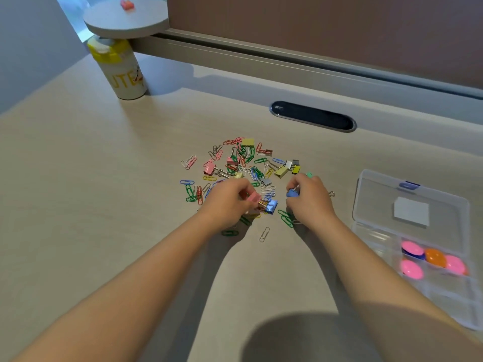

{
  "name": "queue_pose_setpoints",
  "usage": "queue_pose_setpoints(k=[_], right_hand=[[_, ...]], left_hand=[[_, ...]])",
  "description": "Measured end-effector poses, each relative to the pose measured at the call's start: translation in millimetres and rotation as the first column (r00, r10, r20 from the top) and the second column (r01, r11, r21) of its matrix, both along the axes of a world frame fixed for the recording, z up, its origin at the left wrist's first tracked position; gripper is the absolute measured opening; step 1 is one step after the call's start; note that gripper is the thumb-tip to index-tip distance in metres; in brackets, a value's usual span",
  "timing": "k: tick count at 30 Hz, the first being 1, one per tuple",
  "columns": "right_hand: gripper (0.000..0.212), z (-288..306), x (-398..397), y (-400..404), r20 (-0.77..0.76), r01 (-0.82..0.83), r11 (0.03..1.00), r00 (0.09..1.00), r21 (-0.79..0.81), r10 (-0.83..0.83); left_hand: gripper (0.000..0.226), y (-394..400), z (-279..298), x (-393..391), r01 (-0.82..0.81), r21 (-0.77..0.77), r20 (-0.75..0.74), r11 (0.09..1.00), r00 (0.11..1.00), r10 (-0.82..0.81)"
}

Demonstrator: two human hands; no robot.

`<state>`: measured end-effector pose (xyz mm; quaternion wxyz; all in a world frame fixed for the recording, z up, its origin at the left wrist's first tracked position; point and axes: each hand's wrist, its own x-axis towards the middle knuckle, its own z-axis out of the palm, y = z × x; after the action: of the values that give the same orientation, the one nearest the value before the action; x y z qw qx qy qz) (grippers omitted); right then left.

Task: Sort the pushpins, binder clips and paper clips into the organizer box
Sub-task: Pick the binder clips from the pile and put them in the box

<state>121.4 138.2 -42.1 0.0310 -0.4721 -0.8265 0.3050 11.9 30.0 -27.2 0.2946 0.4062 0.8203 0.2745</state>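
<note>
Binder clips and paper clips [236,168] lie heaped at mid-desk [104,205]. I note my left hand [227,202] pinching a pink binder clip [253,197] at the heap's near edge, a blue binder clip [271,206] just beside it. My right hand [309,197] grips a second blue clip [292,193]. Organizer box [371,231] sits open, well right, holding pushpins [433,258].

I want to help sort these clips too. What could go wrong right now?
The left hand holds a pink binder clip and the right hand a blue one; loose paper clips beneath might snag and scatter. Carrying clips to the organizer box, a forearm might sweep others off the desk.
</note>
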Motion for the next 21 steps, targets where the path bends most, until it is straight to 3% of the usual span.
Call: queue_pose_setpoints(k=[5,8,11,15,19,21], right_hand=[[0.022,-2,1,0,-0.066,0.014,1.0,0.998,-0.003,-0.014],[0.01,-6,2,-3,-0.105,-0.031,0.992,0.994,0.119,0.043],[0.018,-10,4,-10,-0.147,-0.069,0.98,0.984,0.187,0.097],[0.011,-14,13,-25,-0.133,-0.114,0.951,0.979,0.287,0.158],[0.011,-16,20,-34,-0.149,-0.099,0.934,0.976,0.343,0.158],[0.013,-15,22,-36,-0.115,-0.112,0.927,0.98,0.357,0.162]], left_hand=[[0.033,0,-3,-3,-0.108,0.102,0.066,0.989,0.993,0.102],[0.034,-2,-7,-5,-0.102,0.167,0.007,0.981,0.995,0.102],[0.034,-8,-11,-6,-0.092,0.241,-0.023,0.966,0.995,0.1],[0.035,-20,-15,-1,-0.074,0.312,-0.073,0.947,0.992,0.102],[0.019,-30,-14,7,-0.032,0.344,-0.12,0.938,0.99,0.078],[0.025,-32,-13,8,-0.025,0.347,-0.13,0.938,0.989,0.074]])
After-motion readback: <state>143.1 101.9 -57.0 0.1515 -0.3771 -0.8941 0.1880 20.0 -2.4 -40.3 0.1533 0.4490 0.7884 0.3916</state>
